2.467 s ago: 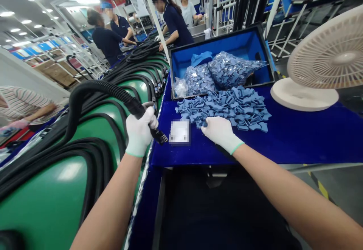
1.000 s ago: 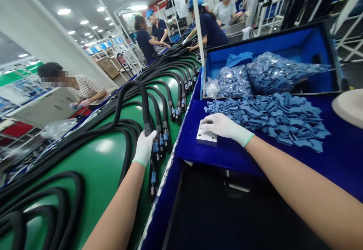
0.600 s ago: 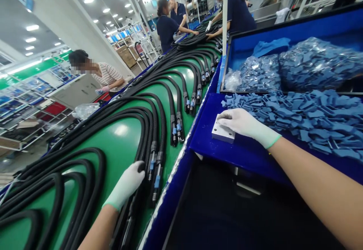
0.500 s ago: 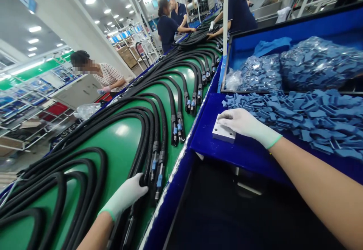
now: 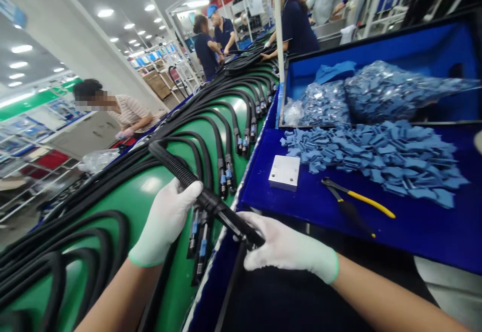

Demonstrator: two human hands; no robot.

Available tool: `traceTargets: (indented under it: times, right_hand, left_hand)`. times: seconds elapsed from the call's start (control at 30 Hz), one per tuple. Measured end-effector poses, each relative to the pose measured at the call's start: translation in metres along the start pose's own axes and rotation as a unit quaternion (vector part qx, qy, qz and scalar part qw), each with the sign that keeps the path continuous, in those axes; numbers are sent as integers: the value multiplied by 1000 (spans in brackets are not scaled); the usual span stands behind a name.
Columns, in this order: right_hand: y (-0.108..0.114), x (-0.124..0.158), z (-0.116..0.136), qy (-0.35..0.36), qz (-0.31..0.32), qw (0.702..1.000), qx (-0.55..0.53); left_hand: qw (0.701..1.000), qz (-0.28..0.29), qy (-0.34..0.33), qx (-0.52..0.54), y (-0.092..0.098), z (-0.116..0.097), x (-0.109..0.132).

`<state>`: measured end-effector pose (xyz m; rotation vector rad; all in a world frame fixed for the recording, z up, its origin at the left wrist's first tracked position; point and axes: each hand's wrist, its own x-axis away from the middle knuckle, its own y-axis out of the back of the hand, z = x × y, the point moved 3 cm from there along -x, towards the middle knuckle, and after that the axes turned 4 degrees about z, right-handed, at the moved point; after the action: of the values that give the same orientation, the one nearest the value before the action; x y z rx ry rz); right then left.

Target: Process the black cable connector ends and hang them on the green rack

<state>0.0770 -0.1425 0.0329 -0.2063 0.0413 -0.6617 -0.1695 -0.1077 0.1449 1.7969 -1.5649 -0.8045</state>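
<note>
My left hand (image 5: pixel 165 221), in a white glove, is closed round a black corrugated hose (image 5: pixel 176 167) lifted off the green conveyor belt (image 5: pixel 131 199). My gloved right hand (image 5: pixel 286 249) grips the same hose's black connector end (image 5: pixel 235 224) over the edge of the blue bench (image 5: pixel 339 221). A small metal block (image 5: pixel 284 172) and yellow-handled pliers (image 5: pixel 357 199) lie on the bench just beyond my right hand. A heap of blue rubber caps (image 5: pixel 376 151) spreads behind them.
More black hoses (image 5: pixel 226 121) lie in rows along the belt. A blue-lined box (image 5: pixel 376 61) holds bags of blue caps (image 5: pixel 380 88). Several people work at the belt's far end (image 5: pixel 293 20), and one person sits at the left (image 5: pixel 124 113).
My left hand has picked a hose up off the belt. My right hand left the metal block, set down the pliers, and took hold of the hose's connector end.
</note>
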Motion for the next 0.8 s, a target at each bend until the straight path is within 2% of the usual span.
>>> traceTargets:
  times: [0.07,0.1,0.13,0.17,0.23,0.27,0.3,0.33,0.37,0.4,0.43,0.47,0.5,0.53,0.57,0.6,0.63,0.67,0.73,0.8]
  right_hand:
    - [15,17,4,-16,-43,999,-1]
    - [23,27,10,-28,-50,998,2]
    - [30,37,16,-38,-47,998,5]
    - [36,46,24,-44,-43,998,14]
    - [44,62,39,-58,-28,996,57]
    - [47,68,44,-72,-10,994,82]
    - [51,73,47,-88,5,990,110]
    - [57,79,48,-100,0,984,148]
    - [65,85,46,-110,-37,973,202]
    - [77,92,43,-118,-102,949,274]
    - [90,100,39,-131,-184,905,361]
    - [103,109,34,-150,-264,840,450]
    - [115,118,27,-178,-314,770,526]
    - [125,124,20,-209,-334,713,580]
    - [133,129,12,-235,-334,678,611]
    - [139,133,6,-250,-331,665,620]
    - [143,135,2,-254,-339,670,610]
    - [146,136,0,-249,-352,690,581]
    - [145,133,1,-220,-375,752,496]
    - [135,123,10,-154,-357,818,424]
  left_hand:
    - [993,-47,-25,-106,-16,-11,0]
    - [984,-63,-73,-150,-26,-17,2]
    - [971,-64,-149,-177,-37,-26,6]
    - [950,-33,-244,-189,-51,-34,12]
    - [884,99,-422,-177,-83,-47,30]
    - [853,163,-468,-163,-99,-50,38]
    - [840,202,-481,-150,-112,-51,43]
    - [847,217,-466,-135,-123,-51,46]
    - [870,217,-429,-114,-131,-50,46]
    - [898,209,-376,-88,-137,-48,43]
    - [927,202,-310,-60,-141,-46,39]
    - [951,195,-238,-29,-143,-45,35]
    - [968,189,-166,1,-144,-44,30]
    - [977,185,-101,32,-145,-44,26]
    - [980,184,-48,65,-145,-45,21]
    - [978,184,-8,99,-145,-46,17]
    - [974,185,18,131,-145,-48,13]
    - [969,188,35,159,-145,-50,10]
    - [958,199,49,199,-144,-53,3]
    - [949,212,54,228,-143,-56,-1]
